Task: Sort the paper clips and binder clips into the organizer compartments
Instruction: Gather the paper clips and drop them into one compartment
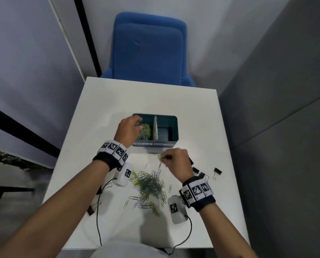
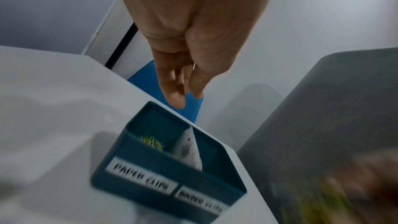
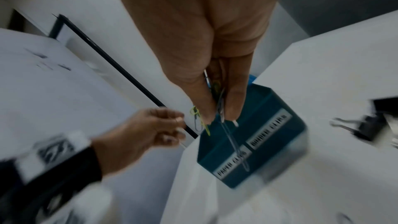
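While the left hand (image 1: pixel 130 129) hangs relaxed over the teal organizer (image 1: pixel 174 127), the right hand (image 1: pixel 176 162) pinches paper clips (image 3: pixel 221 108). Both are above a white table (image 1: pixel 103 101), with a blue chair (image 1: pixel 148 47) at its far side and grey walls around.

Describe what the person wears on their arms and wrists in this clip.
Both forearms are bare, with no sleeves. Each wrist carries a black band topped by a row of white tiles printed with black square marker patterns. A white box-shaped camera unit with its own square marker hangs under each wrist, and a thin dark cable trails from each unit toward the person's body. I see no gloves.
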Available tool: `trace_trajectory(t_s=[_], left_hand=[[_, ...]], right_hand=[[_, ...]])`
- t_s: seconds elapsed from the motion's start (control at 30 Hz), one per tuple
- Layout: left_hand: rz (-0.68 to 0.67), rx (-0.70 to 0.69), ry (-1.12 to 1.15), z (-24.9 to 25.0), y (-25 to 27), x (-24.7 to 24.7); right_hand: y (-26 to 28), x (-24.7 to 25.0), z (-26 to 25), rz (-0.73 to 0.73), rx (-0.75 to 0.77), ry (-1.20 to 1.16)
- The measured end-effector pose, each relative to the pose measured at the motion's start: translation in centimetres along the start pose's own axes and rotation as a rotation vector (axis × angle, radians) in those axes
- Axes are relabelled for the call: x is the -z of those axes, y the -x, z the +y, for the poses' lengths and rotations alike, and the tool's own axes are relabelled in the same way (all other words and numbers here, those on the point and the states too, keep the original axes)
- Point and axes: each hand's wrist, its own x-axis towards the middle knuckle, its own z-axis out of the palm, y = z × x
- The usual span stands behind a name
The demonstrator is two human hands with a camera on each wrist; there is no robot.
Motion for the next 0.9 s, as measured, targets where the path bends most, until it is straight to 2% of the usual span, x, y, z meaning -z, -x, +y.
trace_trajectory(t_s=[0.1, 0.2, 0.3, 0.4, 0.53, 0.63, 0.73, 0.8, 0.9], left_hand=[[-0.033, 0.029, -0.061, -2.4, 3.1, -2.1], [-0.197, 0.119, -0.133, -5.5, 7.0, -4.8], [-0.331, 0.171, -0.247, -7.8, 10.0, -6.6], [-0.383, 0.161, -0.320, -9.1, 12.3, -7.5], [-0.421, 0.129, -0.404, -10.4, 14.3, -8.6], [-0.562, 0.126, -0.428, -11.0, 14.7, -9.4], [-0.640, 0.046, -0.496, -10.4, 15.3, -10.1], [-0.676, -0.018, -0.513, -9.7, 16.0, -10.4], [-0.687, -0.125, -0.442, -10.1, 16.6, -10.9]], right_hand=[[-3.4, 1.3, -2.5, 0.050, 0.038, 0.005], [-7.3, 1.5, -4.6, 0.080, 0.047, -0.007], [-10.2, 1.1, -5.3, 0.034, 0.036, 0.006], [-11.1, 0.5, -4.1, -0.027, -0.024, -0.016], [-8.2, -1.2, -1.2, -0.090, 0.004, 0.055], [-4.3, -3.6, 2.2, -0.288, -0.045, 0.168], [-1.2, -6.1, 5.7, -0.472, -0.137, 0.328], [0.0, -7.4, 6.9, -0.494, -0.153, 0.346], [0.5, -9.0, 7.3, -0.449, -0.090, 0.369]])
